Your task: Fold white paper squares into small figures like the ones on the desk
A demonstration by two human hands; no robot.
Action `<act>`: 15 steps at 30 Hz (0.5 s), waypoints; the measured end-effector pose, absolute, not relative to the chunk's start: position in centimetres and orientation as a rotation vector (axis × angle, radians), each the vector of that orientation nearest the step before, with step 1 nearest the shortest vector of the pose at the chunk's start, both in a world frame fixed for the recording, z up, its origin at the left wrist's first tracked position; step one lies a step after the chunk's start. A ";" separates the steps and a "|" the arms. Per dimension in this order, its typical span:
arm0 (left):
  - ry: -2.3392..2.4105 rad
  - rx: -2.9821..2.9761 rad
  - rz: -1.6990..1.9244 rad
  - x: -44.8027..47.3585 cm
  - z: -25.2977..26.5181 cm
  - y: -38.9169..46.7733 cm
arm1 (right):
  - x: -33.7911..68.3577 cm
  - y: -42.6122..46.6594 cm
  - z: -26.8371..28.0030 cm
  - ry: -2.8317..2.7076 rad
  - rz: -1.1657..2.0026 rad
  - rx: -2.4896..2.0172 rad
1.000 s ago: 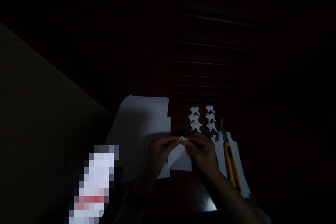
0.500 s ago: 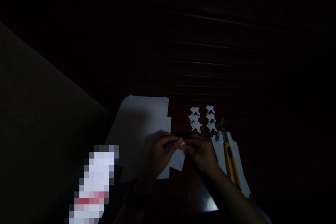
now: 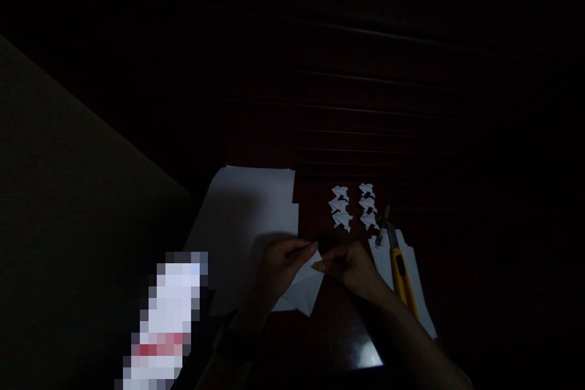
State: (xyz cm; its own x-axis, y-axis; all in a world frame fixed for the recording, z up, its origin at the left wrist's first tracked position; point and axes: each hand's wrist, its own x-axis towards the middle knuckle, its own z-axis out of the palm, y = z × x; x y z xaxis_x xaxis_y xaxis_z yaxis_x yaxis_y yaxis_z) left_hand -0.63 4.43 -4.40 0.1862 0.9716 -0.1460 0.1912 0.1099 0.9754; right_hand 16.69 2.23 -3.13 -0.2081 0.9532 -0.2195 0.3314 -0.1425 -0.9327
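Between my hands is a small white sheet of paper [image 3: 307,292], creased and partly folded, its lower point hanging toward me. My left hand [image 3: 283,265] pinches its upper corner between thumb and fingers. On the right edge, a little lower, my right hand [image 3: 350,268] has thumb and forefinger closed on the same paper. The left palm hides part of the sheet. Beyond my hands, several small folded paper figures [image 3: 339,205] stand in two short columns on the dark table.
A stack of larger white paper [image 3: 249,207] lies at left, under my left hand. At right, a yellow utility knife [image 3: 403,277] rests on white paper strips [image 3: 423,311], with a small metal tool [image 3: 382,225] near its tip. A pixelated bright patch covers the lower left.
My right hand has slid down and slightly away from the left fingertips along the paper's edge. More of the sheet shows, and its lower point sits nearer me.
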 end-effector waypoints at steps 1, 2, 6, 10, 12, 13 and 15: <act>1.243 1.322 0.869 -0.6 -4.4 4.4 | 16.8 2.3 -3.2 -1.554 1.368 -1.462; 1.240 1.310 0.865 -0.5 -4.4 4.4 | 16.8 2.3 -3.2 -1.564 1.370 -1.457; 1.222 1.272 0.864 -0.4 -4.3 4.4 | 16.8 2.1 -3.1 -1.592 1.383 -1.414; 1.242 1.213 0.879 -0.6 -3.9 4.2 | 16.5 1.9 -2.7 -1.598 1.407 -1.373; 1.261 1.148 0.885 -0.7 -3.7 4.0 | 16.5 1.8 -2.6 -1.609 1.433 -1.346; 1.272 1.121 0.886 -0.8 -3.6 3.9 | 16.5 1.8 -2.5 -1.616 1.449 -1.336; 1.281 1.089 0.879 -0.9 -3.5 3.6 | 16.5 1.7 -2.4 -1.626 1.477 -1.327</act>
State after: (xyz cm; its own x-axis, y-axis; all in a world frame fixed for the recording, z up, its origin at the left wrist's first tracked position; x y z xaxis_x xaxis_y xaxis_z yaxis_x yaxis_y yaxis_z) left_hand -0.89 3.65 -3.49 0.1147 0.9505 -0.2886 0.0731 0.2817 0.9567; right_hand 16.55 1.72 -2.37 -0.3474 0.9155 -0.2027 0.2893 -0.1009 -0.9519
